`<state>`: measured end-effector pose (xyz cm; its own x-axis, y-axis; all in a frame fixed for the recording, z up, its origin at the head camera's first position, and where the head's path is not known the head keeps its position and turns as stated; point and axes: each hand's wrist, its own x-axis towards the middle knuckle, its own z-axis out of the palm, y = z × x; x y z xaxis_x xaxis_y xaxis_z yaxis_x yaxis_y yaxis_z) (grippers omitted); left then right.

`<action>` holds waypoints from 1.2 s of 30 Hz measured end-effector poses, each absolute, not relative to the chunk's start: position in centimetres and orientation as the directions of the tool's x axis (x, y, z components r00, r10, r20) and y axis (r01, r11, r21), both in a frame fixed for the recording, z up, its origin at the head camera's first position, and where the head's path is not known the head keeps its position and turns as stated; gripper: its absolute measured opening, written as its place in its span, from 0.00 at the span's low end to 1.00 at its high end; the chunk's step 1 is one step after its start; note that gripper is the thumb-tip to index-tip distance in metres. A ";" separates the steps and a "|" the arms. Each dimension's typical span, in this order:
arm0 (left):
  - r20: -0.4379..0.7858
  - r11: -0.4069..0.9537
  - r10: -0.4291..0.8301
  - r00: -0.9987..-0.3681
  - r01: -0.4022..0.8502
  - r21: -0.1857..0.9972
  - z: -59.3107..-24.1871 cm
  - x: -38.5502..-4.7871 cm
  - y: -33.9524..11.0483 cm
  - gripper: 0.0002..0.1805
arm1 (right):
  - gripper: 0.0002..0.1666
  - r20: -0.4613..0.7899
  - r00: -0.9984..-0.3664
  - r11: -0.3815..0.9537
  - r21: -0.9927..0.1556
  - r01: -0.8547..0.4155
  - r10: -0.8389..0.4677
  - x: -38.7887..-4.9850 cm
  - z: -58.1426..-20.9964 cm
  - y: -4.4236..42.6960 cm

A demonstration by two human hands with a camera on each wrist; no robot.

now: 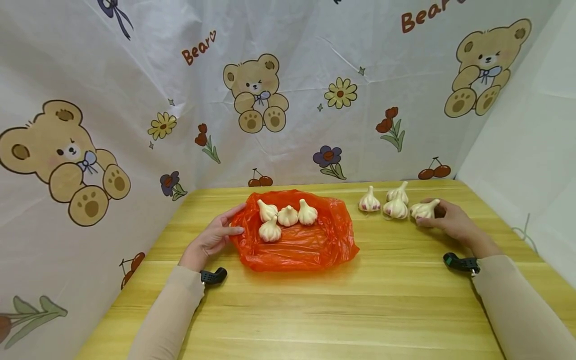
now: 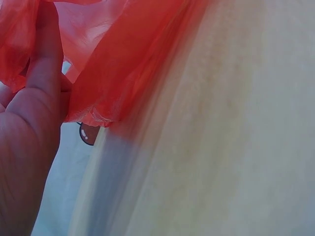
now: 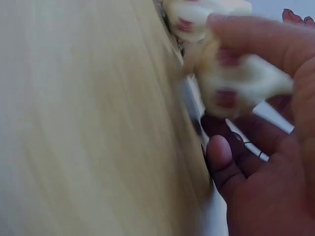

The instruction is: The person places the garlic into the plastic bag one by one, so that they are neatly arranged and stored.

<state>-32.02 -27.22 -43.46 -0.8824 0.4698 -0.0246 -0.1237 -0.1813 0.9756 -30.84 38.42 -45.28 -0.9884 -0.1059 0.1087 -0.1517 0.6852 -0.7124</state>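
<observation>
An orange-red plastic bag lies spread wide on the wooden table, several garlic bulbs grouped in its back left part. At the bag's left edge my left hand pinches the thin plastic between thumb and fingers. The left wrist view shows the fingers of that hand partly covered by the red film. On the right, my right hand grips a garlic bulb by its side. That bulb, blurred in the right wrist view, has purple-red patches and sits between the digits.
Left of the right hand stand 3 more garlic bulbs on the table. A cloth printed with bears rises behind the table. A pale cable lies at the right edge.
</observation>
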 end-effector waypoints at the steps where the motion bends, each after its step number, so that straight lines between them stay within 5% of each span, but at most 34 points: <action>1: -0.025 -0.181 0.470 -0.882 -0.124 0.976 -43.5 -32.0 -27.2 0.46 | 0.41 0.121 -0.987 0.680 -0.716 -0.161 -0.107 -30.8 -45.3 38.4; 36: -0.035 -0.185 0.476 -0.879 -0.138 0.973 -43.8 -32.3 -27.5 0.45 | 0.38 0.188 -0.953 0.683 -0.665 -0.302 -0.239 -30.2 -39.9 34.1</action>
<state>-32.33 -27.53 -43.79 -0.8789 0.4757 -0.0346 -0.1384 -0.1850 0.9729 -30.15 34.11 -39.87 -0.9527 -0.2387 0.1879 -0.3023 0.6828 -0.6651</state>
